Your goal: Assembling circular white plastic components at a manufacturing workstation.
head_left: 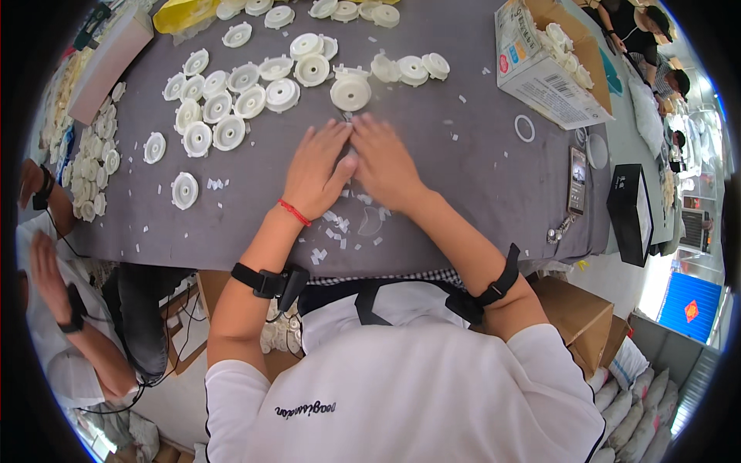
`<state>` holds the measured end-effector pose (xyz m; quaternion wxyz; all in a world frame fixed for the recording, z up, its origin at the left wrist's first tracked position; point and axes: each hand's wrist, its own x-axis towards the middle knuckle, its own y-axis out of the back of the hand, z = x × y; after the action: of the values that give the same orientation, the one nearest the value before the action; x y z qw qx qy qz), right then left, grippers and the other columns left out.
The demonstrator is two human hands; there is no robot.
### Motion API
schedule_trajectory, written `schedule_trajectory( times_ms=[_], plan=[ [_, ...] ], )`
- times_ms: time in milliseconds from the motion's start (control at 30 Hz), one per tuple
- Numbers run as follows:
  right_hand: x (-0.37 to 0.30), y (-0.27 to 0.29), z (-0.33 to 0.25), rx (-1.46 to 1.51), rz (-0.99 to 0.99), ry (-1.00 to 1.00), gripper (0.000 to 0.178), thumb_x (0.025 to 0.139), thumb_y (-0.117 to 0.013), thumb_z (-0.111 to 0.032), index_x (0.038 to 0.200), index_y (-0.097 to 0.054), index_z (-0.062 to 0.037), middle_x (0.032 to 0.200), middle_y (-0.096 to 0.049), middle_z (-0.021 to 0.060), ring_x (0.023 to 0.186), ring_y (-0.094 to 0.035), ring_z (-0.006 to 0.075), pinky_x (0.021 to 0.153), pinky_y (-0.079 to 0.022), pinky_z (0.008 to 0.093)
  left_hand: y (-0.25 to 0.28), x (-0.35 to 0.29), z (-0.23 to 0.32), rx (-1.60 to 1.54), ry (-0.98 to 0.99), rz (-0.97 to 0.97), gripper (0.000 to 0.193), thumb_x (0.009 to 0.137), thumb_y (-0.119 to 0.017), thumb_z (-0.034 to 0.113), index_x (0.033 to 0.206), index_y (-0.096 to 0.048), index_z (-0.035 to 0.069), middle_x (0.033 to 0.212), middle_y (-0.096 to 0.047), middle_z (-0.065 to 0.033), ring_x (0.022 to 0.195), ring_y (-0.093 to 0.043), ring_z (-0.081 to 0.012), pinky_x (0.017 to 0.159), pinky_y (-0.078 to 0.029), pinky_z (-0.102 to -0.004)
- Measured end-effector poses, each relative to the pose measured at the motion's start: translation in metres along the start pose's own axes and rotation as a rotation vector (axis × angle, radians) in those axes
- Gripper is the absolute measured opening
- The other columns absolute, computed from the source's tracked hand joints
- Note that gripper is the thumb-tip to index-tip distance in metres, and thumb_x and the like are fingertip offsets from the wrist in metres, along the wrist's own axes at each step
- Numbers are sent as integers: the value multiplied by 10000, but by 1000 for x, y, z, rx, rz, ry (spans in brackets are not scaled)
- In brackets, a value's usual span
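My left hand (318, 163) and my right hand (384, 160) lie close together on the table, palms down with fingers stretched forward. Their fingertips nearly meet just short of a round white plastic part (350, 94) with a hole in its middle. Something small shows between the fingertips, too small to name. Beneath and nearer than my hands lie small white scraps (336, 224) and a thin clear piece (370, 224). A group of similar white wheel-like parts (218, 106) spreads to the left, with a single white disc (184, 190) nearer me.
At the far right stands an open cardboard box (540, 77) full of white parts. A white ring (524, 128), a phone (576, 181) and a black box (631, 214) lie right. A co-worker's hand (48, 266) is at the left, beside piled parts (94, 158).
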<state>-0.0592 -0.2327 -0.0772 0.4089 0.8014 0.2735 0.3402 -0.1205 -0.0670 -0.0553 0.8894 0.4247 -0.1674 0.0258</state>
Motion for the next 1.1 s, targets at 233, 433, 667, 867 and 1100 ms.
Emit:
schedule_trajectory(
  times_ms=[233, 433, 667, 867, 1100],
  plan=[
    [-54, 42, -35, -15, -41, -55, 482, 879, -502, -274, 1240, -452, 42, 1334, -393, 241, 1282, -327, 373, 1072, -208, 479, 19, -65, 18, -311, -55, -145, 540, 926, -352, 425, 1215, -491, -9, 1252, -478, -207, 1216, -413, -357, 1052, -259, -459],
    [-49, -6, -69, 180, 162, -194, 408, 912, -457, -240, 1181, -494, 63, 1289, -453, 225, 1257, -363, 365, 1063, -228, 468, 7, -76, 37, -339, 177, 238, 666, 954, -186, 493, 1252, -445, -43, 1279, -443, -239, 1204, -403, -393, 1004, -303, -433],
    [-10, -19, -82, 588, 373, -113, 329, 945, -396, -219, 1078, -560, 33, 1156, -541, 211, 1173, -445, 367, 997, -319, 449, -1, -89, 30, -800, 504, 493, 868, 887, -121, 648, 1307, -332, -82, 1354, -365, -204, 1285, -332, -295, 1091, -226, -400],
    [-12, -20, -74, 712, 24, 14, 412, 973, -325, -268, 1048, -589, 40, 1082, -595, 189, 1111, -512, 342, 998, -335, 412, 1, -97, 33, -848, 433, 516, 816, 910, -112, 606, 1311, -328, -71, 1376, -328, -215, 1313, -288, -302, 1100, -200, -406],
    [7, -6, -68, 925, 78, -152, 487, 985, -289, -321, 1006, -617, 39, 1040, -628, 176, 1046, -566, 262, 924, -408, 339, 12, -185, 40, -1523, 752, 204, 514, 970, -272, 384, 1108, -484, -64, 1153, -538, -212, 1129, -508, -313, 991, -390, -441]
  ],
)
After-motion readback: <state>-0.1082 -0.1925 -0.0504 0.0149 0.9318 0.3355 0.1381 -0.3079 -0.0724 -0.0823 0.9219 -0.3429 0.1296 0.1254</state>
